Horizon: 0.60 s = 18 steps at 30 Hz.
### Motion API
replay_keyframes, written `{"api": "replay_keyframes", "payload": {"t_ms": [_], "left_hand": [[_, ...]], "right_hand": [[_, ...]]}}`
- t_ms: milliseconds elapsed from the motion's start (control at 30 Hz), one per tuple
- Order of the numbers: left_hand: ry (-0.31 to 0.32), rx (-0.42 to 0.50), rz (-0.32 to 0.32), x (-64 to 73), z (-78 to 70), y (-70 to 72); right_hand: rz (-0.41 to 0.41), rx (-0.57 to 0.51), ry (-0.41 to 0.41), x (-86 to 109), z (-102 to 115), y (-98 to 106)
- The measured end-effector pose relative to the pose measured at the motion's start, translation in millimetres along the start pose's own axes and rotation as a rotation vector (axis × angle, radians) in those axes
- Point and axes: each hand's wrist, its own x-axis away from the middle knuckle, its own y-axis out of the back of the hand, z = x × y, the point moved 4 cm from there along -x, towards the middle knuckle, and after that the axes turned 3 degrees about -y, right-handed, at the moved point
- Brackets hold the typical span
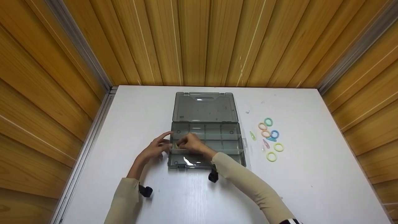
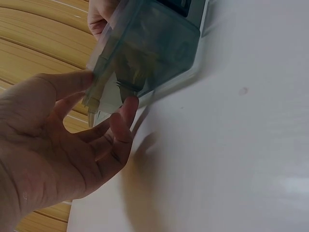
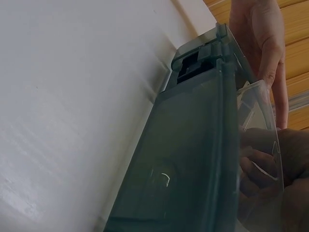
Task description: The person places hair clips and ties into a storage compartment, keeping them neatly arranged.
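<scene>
A grey see-through compartment box (image 1: pixel 206 151) lies on the table with its lid (image 1: pixel 205 109) folded back. My right hand (image 1: pixel 192 143) reaches into the left end of its middle row, fingers curled. A small yellow piece (image 1: pixel 176 145) shows at those fingertips, pinched there and mostly hidden by the hand. In the right wrist view the curled fingers (image 3: pixel 258 169) appear through a clear divider (image 3: pixel 256 104). At the box's left side, my left hand (image 1: pixel 154 149) touches the rim and outer wall with relaxed, spread fingers, also seen in the left wrist view (image 2: pixel 72 140).
To the right of the box lie several coiled hair ties (image 1: pixel 271 156) in yellow, blue, orange and green. Among them are small snap hair clips, one light green (image 1: pixel 252 136) and one pink (image 1: pixel 266 143). Wood-patterned walls (image 1: pixel 192 43) border the white table (image 1: pixel 311 174).
</scene>
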Motion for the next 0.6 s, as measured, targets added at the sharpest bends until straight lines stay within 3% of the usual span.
{"api": "replay_keyframes", "payload": {"t_ms": [333,500,600], "left_hand": [[0.004,-0.026,-0.009,-0.5,-2.3,-1.6],[0.013,-0.020,-0.008,-1.3,-1.6,-1.4],[0.020,-0.009,-0.007,-1.2,-0.8,-1.3]], "right_hand": [[-0.004,0.050,0.036,7.0,0.1,11.8],[0.034,-0.008,0.069,17.0,2.7,27.4],[0.035,-0.041,0.134,26.8,4.0,41.4]]}}
